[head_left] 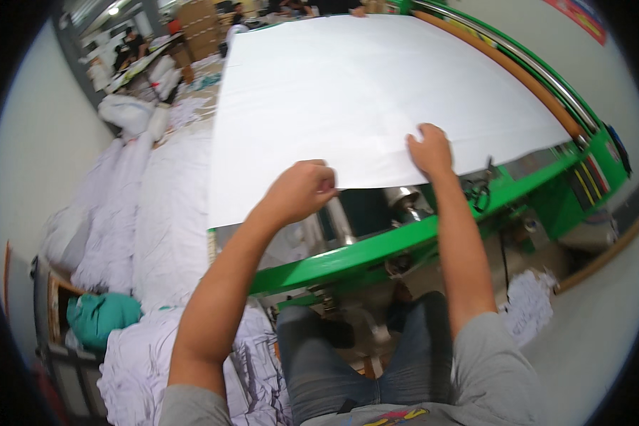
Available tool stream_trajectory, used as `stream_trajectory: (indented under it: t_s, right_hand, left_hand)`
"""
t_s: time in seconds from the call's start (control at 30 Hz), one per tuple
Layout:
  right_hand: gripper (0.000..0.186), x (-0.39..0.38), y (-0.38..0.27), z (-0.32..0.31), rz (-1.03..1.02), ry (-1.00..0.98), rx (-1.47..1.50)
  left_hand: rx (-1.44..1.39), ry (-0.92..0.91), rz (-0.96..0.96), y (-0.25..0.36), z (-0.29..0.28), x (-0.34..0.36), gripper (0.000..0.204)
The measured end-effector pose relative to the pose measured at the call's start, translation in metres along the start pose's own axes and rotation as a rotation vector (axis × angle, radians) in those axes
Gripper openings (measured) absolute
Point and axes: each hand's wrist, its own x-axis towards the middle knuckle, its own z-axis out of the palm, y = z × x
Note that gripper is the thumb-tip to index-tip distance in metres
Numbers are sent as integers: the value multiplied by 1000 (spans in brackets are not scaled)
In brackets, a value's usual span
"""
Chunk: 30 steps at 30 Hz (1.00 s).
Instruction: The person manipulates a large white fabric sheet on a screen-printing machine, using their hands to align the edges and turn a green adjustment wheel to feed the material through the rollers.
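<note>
A broad, smooth white sheet (pixel 298 99) lies over a green painted metal frame (pixel 348 254). At its near edge the left hand (pixel 302 188) has curled fingers; the right hand (pixel 431 150) lies over the sheet, fingers bent; whether either pinches it, I cannot tell. Black-handled scissors (pixel 479 193) lie just beside the right forearm. A long brown roller (pixel 504 59) borders the sheet's right; heaped white cloth (pixel 138 362) and a green fabric bundle (pixel 103 319) crowd the left.

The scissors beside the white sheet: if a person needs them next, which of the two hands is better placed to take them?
Probably the right hand: it is by the white sheet's near edge, closer to the scissors. The left hand is farther away, with the right forearm between.
</note>
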Motion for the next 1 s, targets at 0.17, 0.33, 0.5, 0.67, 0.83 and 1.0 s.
stream_trajectory:
  t_s: [0.17,0.33,0.5,0.67,0.83,1.0]
  right_hand:
    - [54,-6,-5,-6,19,-31,-26]
    - [62,-14,-10,-7,-4,-101,-111]
    - [65,-18,-16,-12,-1,-137,-195]
    - [65,-45,-28,-24,25,-153,-185]
    - [66,-81,-33,-38,20,-143,-161]
    - [65,-101,-43,-47,-39,-103,-152]
  left_hand:
    - [1,72,-31,-4,-13,-6,23]
    - [269,303,-339,-25,-25,-22,38]
    - [431,158,-911,-54,-30,-29,90]
    - [287,133,-1029,-62,-35,-43,102]
    - [190,55,-1050,-56,-46,-48,104]
    - [-5,62,-790,-107,-46,-105,118]
